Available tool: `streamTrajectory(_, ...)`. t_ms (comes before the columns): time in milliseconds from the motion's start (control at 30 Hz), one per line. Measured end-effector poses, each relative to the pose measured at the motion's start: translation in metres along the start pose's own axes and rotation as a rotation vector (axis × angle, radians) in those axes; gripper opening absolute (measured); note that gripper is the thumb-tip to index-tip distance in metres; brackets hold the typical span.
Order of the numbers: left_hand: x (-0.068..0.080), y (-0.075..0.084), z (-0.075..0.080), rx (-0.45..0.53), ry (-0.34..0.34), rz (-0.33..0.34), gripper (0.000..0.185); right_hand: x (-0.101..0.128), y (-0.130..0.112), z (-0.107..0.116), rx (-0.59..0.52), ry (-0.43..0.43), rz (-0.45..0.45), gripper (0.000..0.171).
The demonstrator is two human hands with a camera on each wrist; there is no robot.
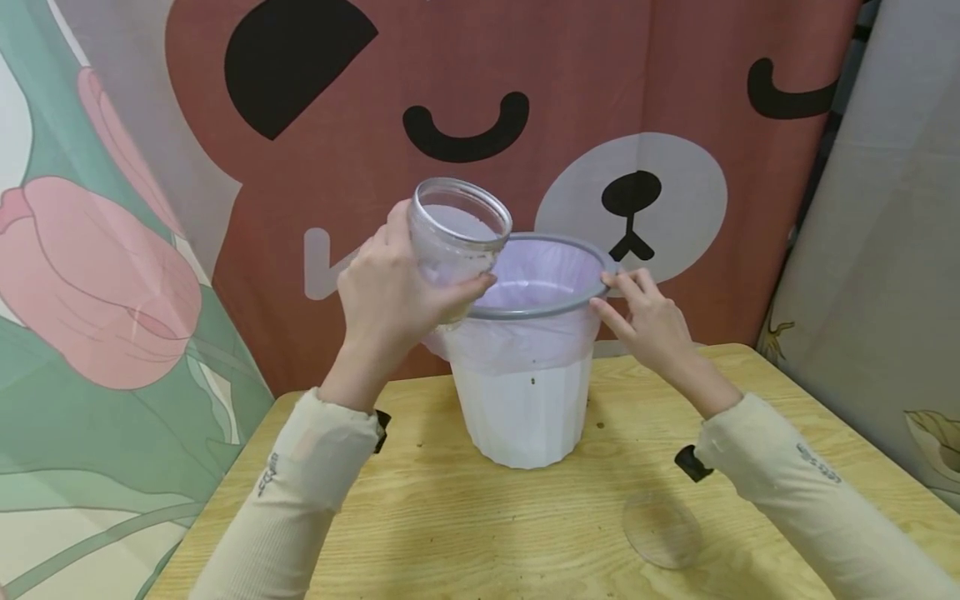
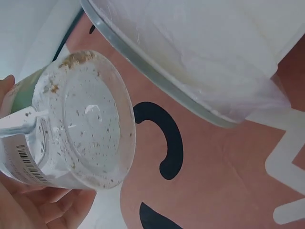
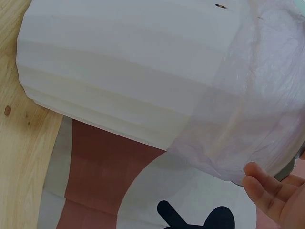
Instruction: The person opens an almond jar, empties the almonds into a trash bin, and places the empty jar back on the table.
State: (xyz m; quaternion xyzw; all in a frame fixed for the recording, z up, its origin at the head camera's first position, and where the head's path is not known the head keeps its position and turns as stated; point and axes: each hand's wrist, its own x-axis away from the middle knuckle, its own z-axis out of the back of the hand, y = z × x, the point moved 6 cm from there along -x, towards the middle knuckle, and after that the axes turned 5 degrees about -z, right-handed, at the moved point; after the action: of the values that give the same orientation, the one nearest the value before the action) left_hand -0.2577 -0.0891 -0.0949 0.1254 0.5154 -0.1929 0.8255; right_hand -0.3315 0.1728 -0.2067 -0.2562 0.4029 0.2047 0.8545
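My left hand (image 1: 390,292) grips a clear jar (image 1: 453,242), tilted slightly, at the left side of a white trash can (image 1: 525,408). The jar's mouth has no lid on it, and brown specks cling to its base in the left wrist view, where a label with a barcode (image 2: 29,160) also shows. A thin lilac bag (image 1: 525,337) lines the can and folds over its outside under a grey rim ring (image 1: 540,313). My right hand (image 1: 652,325) pinches that ring at the can's right side between thumb and fingers.
A clear round lid (image 1: 662,529) lies on the wooden table (image 1: 450,533) at the front right. Small dark crumbs dot the tabletop. Behind the table hangs a printed curtain (image 1: 585,83), with more curtains to the left and right.
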Motion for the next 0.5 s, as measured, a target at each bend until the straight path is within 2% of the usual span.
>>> streamTrajectory(200, 0.0043, -0.0039, 0.0009, 0.098, -0.006, 0.058, 0.088, -0.0003, -0.0009, -0.0001, 0.000, -0.003, -0.006, 0.044)
streamTrajectory(500, 0.0098, -0.0074, 0.0031, 0.139, -0.060, 0.143, 0.089, -0.0005, 0.0000, -0.0016, 0.004, -0.005, -0.008, 0.046)
